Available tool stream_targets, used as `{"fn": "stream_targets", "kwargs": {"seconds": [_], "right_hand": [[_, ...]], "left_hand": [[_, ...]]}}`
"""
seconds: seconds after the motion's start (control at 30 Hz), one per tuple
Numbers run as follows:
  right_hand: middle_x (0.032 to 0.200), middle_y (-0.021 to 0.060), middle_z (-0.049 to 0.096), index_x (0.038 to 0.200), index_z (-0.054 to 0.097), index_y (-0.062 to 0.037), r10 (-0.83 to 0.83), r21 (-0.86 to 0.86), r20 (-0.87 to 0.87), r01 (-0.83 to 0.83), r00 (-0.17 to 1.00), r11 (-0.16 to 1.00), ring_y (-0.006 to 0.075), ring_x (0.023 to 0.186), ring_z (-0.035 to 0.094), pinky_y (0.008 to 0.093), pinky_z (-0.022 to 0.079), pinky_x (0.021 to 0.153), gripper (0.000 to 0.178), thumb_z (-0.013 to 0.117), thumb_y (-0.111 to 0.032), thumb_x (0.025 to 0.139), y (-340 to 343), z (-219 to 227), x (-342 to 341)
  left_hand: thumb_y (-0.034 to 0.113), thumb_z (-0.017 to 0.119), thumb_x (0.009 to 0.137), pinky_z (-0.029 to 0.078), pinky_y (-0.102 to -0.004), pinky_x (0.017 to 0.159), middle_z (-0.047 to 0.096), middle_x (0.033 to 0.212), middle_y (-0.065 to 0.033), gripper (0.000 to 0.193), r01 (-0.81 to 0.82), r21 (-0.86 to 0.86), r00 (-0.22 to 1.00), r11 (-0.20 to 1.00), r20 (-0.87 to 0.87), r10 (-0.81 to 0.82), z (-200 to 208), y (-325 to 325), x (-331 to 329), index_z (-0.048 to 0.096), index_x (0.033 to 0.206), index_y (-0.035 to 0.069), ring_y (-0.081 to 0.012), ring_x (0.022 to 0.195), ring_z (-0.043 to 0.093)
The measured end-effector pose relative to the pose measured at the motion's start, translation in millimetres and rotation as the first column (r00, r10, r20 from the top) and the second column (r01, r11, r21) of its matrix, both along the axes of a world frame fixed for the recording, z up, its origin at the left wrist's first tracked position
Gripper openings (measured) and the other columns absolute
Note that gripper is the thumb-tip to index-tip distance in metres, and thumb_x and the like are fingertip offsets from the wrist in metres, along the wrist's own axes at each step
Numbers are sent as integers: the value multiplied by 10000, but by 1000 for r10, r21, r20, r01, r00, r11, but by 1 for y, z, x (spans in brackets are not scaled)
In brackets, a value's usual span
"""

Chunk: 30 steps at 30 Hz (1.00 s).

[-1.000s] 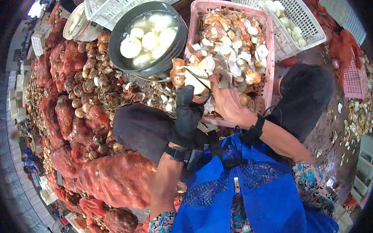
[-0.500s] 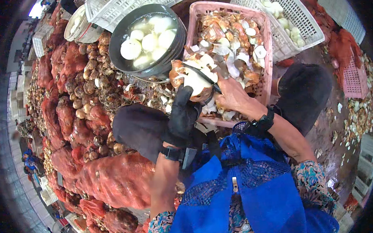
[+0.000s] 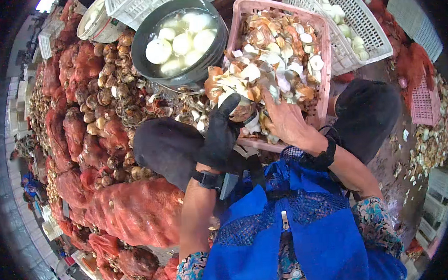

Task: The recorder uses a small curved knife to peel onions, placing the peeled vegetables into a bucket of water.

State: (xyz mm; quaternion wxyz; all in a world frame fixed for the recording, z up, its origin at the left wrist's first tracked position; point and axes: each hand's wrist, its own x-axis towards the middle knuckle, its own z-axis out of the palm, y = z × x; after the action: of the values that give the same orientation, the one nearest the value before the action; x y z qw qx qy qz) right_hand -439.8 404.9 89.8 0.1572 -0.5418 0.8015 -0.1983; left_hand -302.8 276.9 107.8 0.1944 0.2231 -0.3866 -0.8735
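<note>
Onion: 1 pc, part-peeled, pale flesh & brown skin showing; held over near-L corner of pink crate; onion (image 3: 225,96).
Long axis: can't tell; roundish, partly hidden by loose peel & hands.
L hand: black glove, L hand (image 3: 220,132); at onion's near side, so nearest; onion lies just beyond fingers, touching.
L fingers: closed round onion, thumb up its near face; rest underneath, hidden.
L pose: forearm up from lower edge, wrist band on, glove tilted slightly R, by L knee (image 3: 168,145).
R hand: bare, R hand (image 3: 286,120); just R of onion, which lies up-L of its palm.
R fingers: index extended fwd, others curled; whether pinching anything, can't tell; contact w/ onion unclear.
R pose: forearm slants in from lower R, back of hand up, over crate's near side.
Pink crate: btwn knees & beyond; pink crate (image 3: 326,74); full of peels (image 3: 275,48), brown & white.
Tub: dark, L of crate, near; tub (image 3: 221,46); peeled onions (image 3: 182,43) in water.
White crate: far R, touching or nearly; white crate (image 3: 375,30); pale onions (image 3: 356,44) inside.
L side: red net sacks (image 3: 134,213), loose unpeeled onions (image 3: 107,95).
R side: floor w/ scraps (image 3: 429,144).
</note>
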Motion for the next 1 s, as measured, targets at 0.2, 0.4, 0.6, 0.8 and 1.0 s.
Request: {"fn": "stream_targets", "kwargs": {"seconds": [0.2, 0.4, 0.6, 0.8, 1.0], "right_hand": [[676, 238, 615, 1471, 174, 38, -36, 45, -4, 36, 999, 998, 444, 637, 619, 513, 479, 573, 900, 631, -75, 704, -15, -14, -12], [764, 256, 640, 1437, 253, 4, -146, 131, 35, 140, 989, 981, 436, 766, 644, 529, 514, 673, 842, 676, -125, 720, -32, -9, -40], [778, 296, 631, 1423, 284, -9, -245, 84, 58, 239, 968, 967, 455, 772, 640, 516, 518, 689, 804, 683, -183, 747, -34, -15, -86], [722, 193, 650, 960, 596, 74, -245, -240, 152, 276, 958, 931, 357, 610, 637, 424, 480, 565, 435, 683, -333, 835, -32, -9, -81], [669, -17, 532, 956, 617, 13, -281, 140, 878, 353, 386, 925, 66, 479, 504, 232, 383, 402, 397, 604, -383, 918, -27, 12, -37]], "left_hand": [[128, 597, 920, 511, -360, 955, 608, 1206, -72, 389, 5, -54, 999, 999, 38, -3, 17, 9, -4, 506, 1285, 31, -210, 1102, 612], [116, 579, 887, 464, -345, 982, 568, 1230, -104, 440, 88, -462, 990, 882, 135, -28, 20, 2, 4, 478, 1298, -8, -205, 1130, 576], [159, 618, 855, 446, -359, 1006, 502, 1309, -134, 644, 90, -290, 994, 953, 89, -67, 28, 7, 8, 340, 1411, -6, -236, 1201, 526], [156, 688, 808, 423, -370, 1026, 485, 1328, -135, 711, 64, -726, 998, 685, 56, -34, 28, 0, 4, 351, 1418, 15, -238, 1220, 500], [97, 773, 725, 416, -367, 1020, 464, 1344, -145, 767, 135, -729, 975, 671, 218, 41, 13, -2, -2, 407, 1394, 10, -250, 1242, 473]]}}
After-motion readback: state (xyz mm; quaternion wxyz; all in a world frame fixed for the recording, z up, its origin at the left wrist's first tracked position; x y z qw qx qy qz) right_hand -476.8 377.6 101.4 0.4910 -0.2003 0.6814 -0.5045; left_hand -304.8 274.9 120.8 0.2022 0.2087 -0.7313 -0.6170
